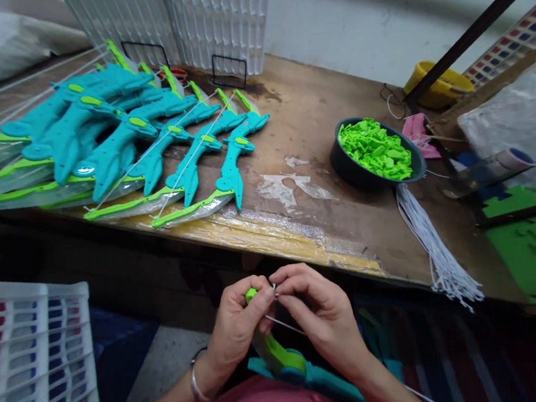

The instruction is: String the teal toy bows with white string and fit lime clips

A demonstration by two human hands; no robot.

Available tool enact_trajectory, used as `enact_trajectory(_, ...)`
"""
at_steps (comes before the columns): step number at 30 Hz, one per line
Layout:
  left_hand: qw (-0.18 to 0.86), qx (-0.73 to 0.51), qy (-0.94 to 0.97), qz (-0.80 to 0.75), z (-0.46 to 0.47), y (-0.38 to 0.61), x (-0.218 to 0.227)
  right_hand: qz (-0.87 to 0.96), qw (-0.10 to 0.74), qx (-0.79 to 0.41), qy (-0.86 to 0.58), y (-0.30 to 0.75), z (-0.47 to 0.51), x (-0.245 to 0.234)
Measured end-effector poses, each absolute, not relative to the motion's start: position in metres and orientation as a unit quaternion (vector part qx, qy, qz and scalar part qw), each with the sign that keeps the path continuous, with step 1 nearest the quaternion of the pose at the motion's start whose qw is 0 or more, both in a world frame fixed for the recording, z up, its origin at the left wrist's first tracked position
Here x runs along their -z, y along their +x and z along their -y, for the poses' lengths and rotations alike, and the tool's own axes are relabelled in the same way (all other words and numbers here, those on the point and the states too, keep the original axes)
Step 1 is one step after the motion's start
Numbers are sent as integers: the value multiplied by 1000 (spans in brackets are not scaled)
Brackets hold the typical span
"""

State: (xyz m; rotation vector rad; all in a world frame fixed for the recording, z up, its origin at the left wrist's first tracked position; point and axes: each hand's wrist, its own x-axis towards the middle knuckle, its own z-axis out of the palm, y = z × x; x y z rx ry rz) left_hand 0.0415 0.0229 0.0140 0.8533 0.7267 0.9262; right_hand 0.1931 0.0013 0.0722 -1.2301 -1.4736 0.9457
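My left hand (238,324) is closed round the green tip of a toy bow (278,354), whose teal body lies across my lap. My right hand (317,315) pinches a thin white string (285,325) right at that tip, fingertips of both hands nearly touching. The string runs down from the tip between my hands. On the wooden table (328,220) in front, several finished teal-and-green bows (145,144) lie in a row with strings on them.
A dark bowl (352,172) of small green pieces stands at the table's right, a bundle of white strings (435,246) hanging over the edge beside it. A white crate (30,363) stands at the lower left. Green foam sheet (535,248) and plastic bags lie right.
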Motion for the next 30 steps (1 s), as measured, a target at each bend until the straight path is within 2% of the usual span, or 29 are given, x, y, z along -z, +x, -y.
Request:
enact_trajectory(6, 743, -412, 398, -346, -23, 43, -15, 584, 478, -384, -531, 192, 4, -72)
enact_trajectory(11, 722, -409, 417, -371, -22, 44, -20, 462, 492, -456, -580, 190, 6, -71)
enact_trajectory(14, 719, -399, 425, -378, -23, 43, -23, 463, 487, -456, -584, 189, 5, -69)
enact_trajectory(21, 728, -384, 419, -384, -24, 40, -21, 600, 455, -327, -570, 190, 4, -70)
enact_trajectory(30, 747, -376, 425, -347, -25, 35, -14, 696, 439, -222, -523, 191, 7, -68)
